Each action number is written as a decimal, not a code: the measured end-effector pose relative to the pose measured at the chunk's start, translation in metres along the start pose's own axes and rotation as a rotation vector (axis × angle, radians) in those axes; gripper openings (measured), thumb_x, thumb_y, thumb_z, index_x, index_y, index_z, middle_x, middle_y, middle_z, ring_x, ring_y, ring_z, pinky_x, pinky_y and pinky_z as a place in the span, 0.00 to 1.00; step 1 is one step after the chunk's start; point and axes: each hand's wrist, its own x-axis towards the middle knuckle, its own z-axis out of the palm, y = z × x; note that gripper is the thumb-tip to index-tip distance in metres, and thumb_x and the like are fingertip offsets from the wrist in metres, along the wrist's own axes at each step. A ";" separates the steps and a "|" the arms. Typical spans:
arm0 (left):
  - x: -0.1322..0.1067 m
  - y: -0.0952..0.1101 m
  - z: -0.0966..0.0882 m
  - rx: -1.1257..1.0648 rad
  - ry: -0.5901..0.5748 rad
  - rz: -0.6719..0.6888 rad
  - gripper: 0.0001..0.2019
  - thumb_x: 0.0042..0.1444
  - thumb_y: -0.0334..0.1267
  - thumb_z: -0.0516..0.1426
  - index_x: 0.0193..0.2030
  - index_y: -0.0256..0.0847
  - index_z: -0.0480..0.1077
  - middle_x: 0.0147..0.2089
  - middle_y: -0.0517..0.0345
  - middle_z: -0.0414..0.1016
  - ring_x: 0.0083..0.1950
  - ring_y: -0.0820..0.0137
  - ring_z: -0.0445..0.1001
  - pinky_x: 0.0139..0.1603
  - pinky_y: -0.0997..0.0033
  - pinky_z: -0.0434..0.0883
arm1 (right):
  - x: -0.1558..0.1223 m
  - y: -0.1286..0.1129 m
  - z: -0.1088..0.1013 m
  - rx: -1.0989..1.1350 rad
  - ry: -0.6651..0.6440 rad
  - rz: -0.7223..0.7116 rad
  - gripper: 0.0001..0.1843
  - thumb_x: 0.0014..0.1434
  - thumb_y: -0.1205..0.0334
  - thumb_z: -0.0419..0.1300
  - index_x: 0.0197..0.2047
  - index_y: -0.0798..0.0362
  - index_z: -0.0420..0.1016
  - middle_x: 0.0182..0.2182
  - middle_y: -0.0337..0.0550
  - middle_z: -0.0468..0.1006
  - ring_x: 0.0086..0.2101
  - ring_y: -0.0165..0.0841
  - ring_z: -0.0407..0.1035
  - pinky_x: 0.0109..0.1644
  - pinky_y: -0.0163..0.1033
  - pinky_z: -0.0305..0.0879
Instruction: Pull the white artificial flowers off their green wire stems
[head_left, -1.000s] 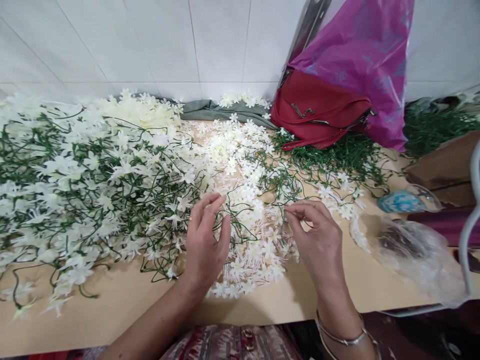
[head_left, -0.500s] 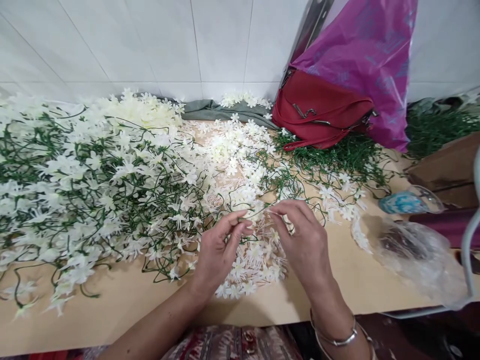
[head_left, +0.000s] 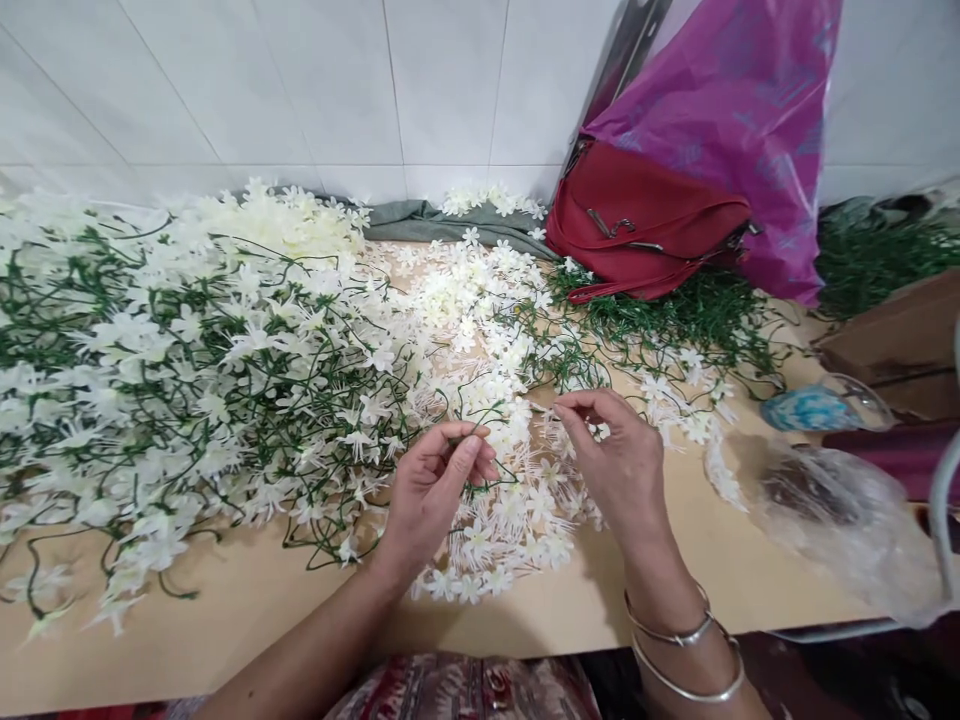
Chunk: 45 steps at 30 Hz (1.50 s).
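My left hand point(head_left: 431, 495) is closed in a pinch on a thin green flower stem point(head_left: 487, 470) above a heap of loose white artificial flowers point(head_left: 517, 510). My right hand point(head_left: 619, 465) hovers just to the right with thumb and fingers pinched together; whatever it holds is too small to make out. A big tangle of green stems with white blossoms point(head_left: 187, 360) fills the left of the tan table point(head_left: 240, 600). More loose white blossoms point(head_left: 472, 290) lie behind the hands.
A red bag point(head_left: 645, 230) and a magenta plastic bag point(head_left: 735, 110) lean on the tiled wall at back right. Bare green stems point(head_left: 690, 315) lie below them. A clear plastic bag point(head_left: 832, 510), a blue-patterned item point(head_left: 806, 408) and a brown box point(head_left: 900, 335) are at the right.
My left hand went from loosely open over the pile to pinching a stem. My right hand came in toward it, then drew back slightly to the right.
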 end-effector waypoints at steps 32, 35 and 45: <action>0.016 0.013 0.005 0.837 0.119 0.470 0.04 0.68 0.33 0.58 0.43 0.39 0.75 0.35 0.57 0.75 0.31 0.71 0.69 0.33 0.72 0.67 | -0.011 -0.003 0.008 0.565 0.170 0.242 0.10 0.60 0.59 0.69 0.42 0.48 0.74 0.33 0.38 0.79 0.33 0.33 0.76 0.42 0.41 0.74; 0.034 0.007 0.012 0.964 0.010 0.506 0.06 0.70 0.33 0.56 0.45 0.39 0.75 0.40 0.54 0.80 0.39 0.68 0.77 0.41 0.70 0.71 | -0.010 0.003 0.007 0.535 0.180 0.226 0.11 0.61 0.57 0.68 0.43 0.48 0.72 0.33 0.38 0.79 0.33 0.33 0.76 0.42 0.41 0.74; 0.061 -0.004 0.035 1.456 -0.071 0.334 0.07 0.67 0.37 0.61 0.47 0.39 0.77 0.43 0.50 0.80 0.38 0.60 0.79 0.38 0.64 0.72 | -0.010 -0.002 0.007 0.562 0.116 0.276 0.12 0.56 0.60 0.71 0.40 0.50 0.73 0.34 0.39 0.78 0.34 0.33 0.74 0.43 0.41 0.72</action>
